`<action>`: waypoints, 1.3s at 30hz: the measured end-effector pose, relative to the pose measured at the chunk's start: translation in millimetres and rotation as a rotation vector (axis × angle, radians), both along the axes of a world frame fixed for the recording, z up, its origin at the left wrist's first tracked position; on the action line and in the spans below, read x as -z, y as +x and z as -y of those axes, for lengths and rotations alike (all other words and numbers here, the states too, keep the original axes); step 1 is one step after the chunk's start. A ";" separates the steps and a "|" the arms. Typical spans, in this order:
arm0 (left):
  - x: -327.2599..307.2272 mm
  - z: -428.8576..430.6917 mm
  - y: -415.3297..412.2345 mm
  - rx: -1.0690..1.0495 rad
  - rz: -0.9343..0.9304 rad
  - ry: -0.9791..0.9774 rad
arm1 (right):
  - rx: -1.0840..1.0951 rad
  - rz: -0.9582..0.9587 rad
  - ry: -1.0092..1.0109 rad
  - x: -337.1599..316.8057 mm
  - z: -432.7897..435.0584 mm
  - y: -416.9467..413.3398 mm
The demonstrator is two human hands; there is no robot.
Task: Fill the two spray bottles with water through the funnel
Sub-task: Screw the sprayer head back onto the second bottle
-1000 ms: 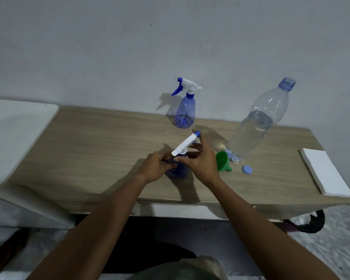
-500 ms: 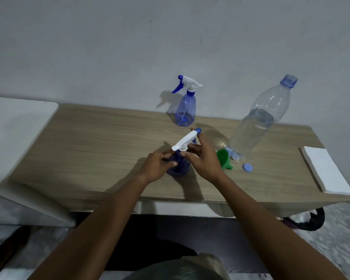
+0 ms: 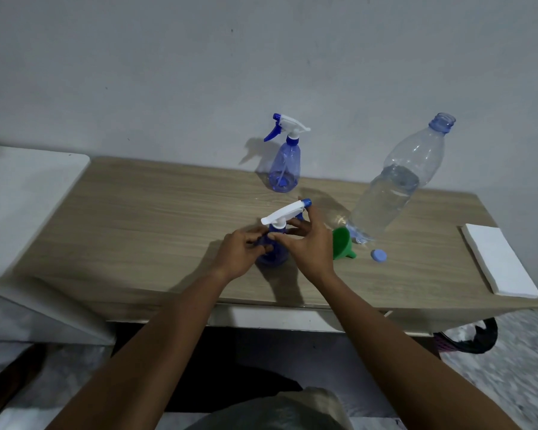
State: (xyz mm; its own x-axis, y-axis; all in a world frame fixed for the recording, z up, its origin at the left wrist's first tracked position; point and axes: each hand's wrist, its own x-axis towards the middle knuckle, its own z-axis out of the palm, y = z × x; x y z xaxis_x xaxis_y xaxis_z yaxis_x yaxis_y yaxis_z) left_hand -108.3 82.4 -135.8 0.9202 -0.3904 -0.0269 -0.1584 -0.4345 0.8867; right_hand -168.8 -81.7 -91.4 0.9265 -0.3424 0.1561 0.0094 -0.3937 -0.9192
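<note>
Upright near spray bottle (image 3: 284,214), upright far spray bottle (image 3: 284,169) behind it, green funnel (image 3: 342,243) on its side

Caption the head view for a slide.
The left hand holds the near spray bottle, right hand pinches its trigger head; funnel, open water bottle, cap and second spray bottle sit nearby.
</note>
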 end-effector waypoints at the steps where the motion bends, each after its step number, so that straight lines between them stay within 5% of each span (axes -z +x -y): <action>1: 0.8 -0.3 0.2 0.002 0.007 0.002 | -0.033 -0.011 0.053 2.1 3.1 -1.3; 9: 1.4 -0.3 1.5 -0.002 0.014 0.025 | -0.246 -0.074 0.380 -5.0 6.2 -1.2; 17: -2.1 -0.2 -1.7 -0.008 0.044 0.011 | -0.020 -0.050 0.228 0.7 -3.3 7.6; 25: -3.4 -0.5 -1.8 0.005 0.032 -0.005 | -0.203 -0.072 0.373 -3.5 15.4 0.7; 39: -6.0 -0.1 -4.5 -0.036 0.011 0.048 | -0.229 -0.103 0.277 -6.0 15.8 11.5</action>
